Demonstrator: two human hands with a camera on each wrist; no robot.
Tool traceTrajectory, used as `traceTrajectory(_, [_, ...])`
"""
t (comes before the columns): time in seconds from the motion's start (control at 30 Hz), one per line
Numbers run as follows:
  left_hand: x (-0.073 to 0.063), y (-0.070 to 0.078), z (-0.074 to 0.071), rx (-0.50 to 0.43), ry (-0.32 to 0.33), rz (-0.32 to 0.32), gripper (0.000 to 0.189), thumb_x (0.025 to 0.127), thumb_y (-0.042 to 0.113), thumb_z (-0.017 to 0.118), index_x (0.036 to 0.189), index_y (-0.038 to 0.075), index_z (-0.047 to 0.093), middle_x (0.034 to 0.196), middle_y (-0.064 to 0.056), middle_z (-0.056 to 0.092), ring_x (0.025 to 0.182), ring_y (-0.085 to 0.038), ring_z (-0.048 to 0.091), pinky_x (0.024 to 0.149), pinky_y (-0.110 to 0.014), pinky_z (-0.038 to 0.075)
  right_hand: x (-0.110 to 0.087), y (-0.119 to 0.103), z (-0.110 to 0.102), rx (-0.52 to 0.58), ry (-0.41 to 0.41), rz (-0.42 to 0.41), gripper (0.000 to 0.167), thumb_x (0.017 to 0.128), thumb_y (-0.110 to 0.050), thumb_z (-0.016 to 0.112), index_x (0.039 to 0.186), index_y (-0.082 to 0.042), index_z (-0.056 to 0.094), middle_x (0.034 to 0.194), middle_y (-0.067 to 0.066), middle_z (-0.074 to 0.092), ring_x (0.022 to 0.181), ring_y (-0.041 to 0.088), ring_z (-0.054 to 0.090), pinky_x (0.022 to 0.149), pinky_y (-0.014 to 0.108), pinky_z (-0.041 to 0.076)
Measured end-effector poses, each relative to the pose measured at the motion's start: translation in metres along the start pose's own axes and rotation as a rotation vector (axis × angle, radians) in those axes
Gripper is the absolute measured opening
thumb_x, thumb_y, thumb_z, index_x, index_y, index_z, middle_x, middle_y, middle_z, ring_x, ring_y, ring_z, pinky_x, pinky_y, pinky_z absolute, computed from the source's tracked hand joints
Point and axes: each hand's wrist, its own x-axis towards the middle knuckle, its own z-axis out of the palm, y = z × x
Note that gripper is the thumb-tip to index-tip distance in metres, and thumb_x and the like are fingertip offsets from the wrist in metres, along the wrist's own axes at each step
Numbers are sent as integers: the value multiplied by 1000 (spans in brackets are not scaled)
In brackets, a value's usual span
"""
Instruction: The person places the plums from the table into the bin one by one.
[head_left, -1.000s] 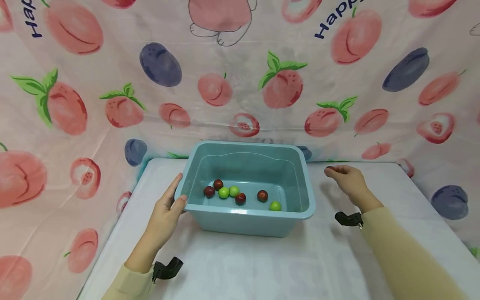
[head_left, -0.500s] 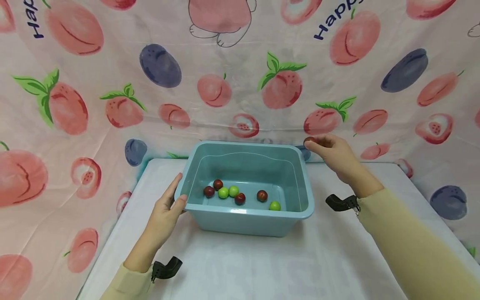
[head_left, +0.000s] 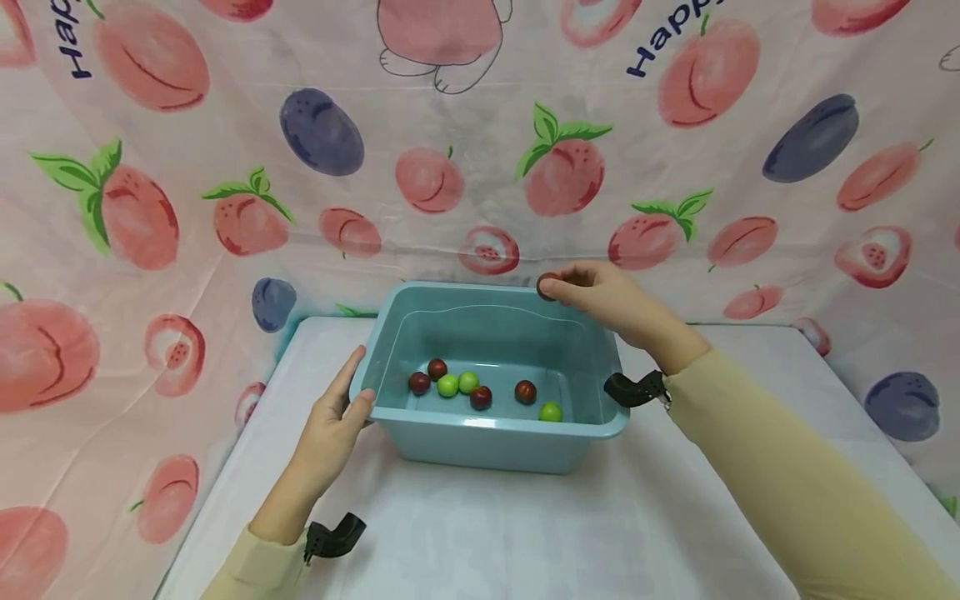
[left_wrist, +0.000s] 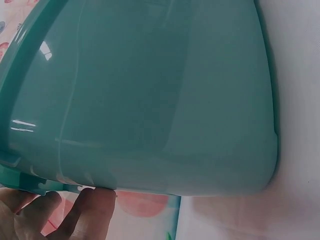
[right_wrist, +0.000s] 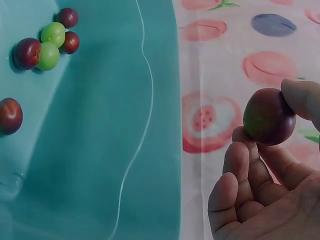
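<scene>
My left hand point(head_left: 328, 433) grips the left end of a blue-green plastic basin point(head_left: 487, 447), its thumb on the rim. In the left wrist view, bent fingers point(left_wrist: 95, 215) show at the edge of the basin point(left_wrist: 150, 100). Over the basin's back right rim, my right hand point(head_left: 618, 307) pinches a dark red plum point(head_left: 547, 287). The right wrist view shows this plum point(right_wrist: 269, 117) between thumb and fingers, with a greenish patch on its skin. Several red plums point(head_left: 481, 397) and green plums point(head_left: 551, 412) lie loose on the basin's floor.
The basin stands on a table with a white cover point(head_left: 480, 533). A fruit-printed cloth point(head_left: 465, 108) hangs behind the table and at its sides. Each wrist carries a small black camera mount point(head_left: 335, 536).
My right hand has lifted the plum from the right of the basin and carried it left to above its back rim. The left hand and the basin have stayed put.
</scene>
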Motion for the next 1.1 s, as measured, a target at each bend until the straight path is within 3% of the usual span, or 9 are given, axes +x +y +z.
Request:
traceTrajectory(0.13, [0, -1, 0, -5, -1, 3, 57, 103, 19, 47, 154, 33, 23, 158, 1, 20, 140, -32, 25, 92, -44, 45, 5, -4, 9, -3, -32, -12, 48, 84, -51, 70, 117, -16, 64, 114, 6, 62, 113, 33, 52, 98, 50, 41])
traceTrajectory(0.3, [-1, -2, -1, 3, 0, 4, 57, 103, 20, 46, 154, 33, 23, 158, 0, 20, 140, -33, 25, 92, -44, 45, 12, -6, 22, -99, -91, -17, 42, 86, -49, 69, 115, -20, 65, 112, 4, 62, 110, 28, 54, 95, 49, 43])
traceTrajectory(0.53, [-1, -3, -1, 2, 1, 10, 57, 103, 21, 47, 154, 33, 24, 158, 1, 20, 140, -30, 26, 92, -42, 45, 25, -2, 41, -141, -181, -6, 32, 89, -35, 70, 112, -13, 66, 110, 6, 62, 105, 27, 54, 92, 46, 45])
traceTrajectory(0.7, [-1, -4, 0, -5, 0, 9, 57, 103, 21, 47, 154, 32, 23, 158, 0, 20, 139, -30, 26, 93, -40, 45, 31, 5, 49, -204, -268, 54, 29, 89, -32, 70, 112, -14, 66, 108, 2, 65, 105, 22, 55, 95, 44, 44])
traceTrajectory(0.87, [0, -4, 1, 3, 6, 7, 57, 103, 19, 47, 154, 33, 24, 158, 0, 21, 139, -30, 28, 92, -41, 46, 34, 10, 54, -258, -344, 114, 28, 88, -33, 71, 109, -14, 67, 102, 2, 68, 108, 29, 54, 94, 44, 43])
traceTrajectory(1.1, [1, -3, 0, 11, 12, 5, 57, 103, 18, 46, 153, 34, 24, 158, 1, 20, 140, -30, 26, 92, -43, 45, 39, 13, 60, -306, -412, 127, 27, 90, -31, 70, 108, -12, 66, 100, 3, 70, 104, 26, 57, 92, 43, 44])
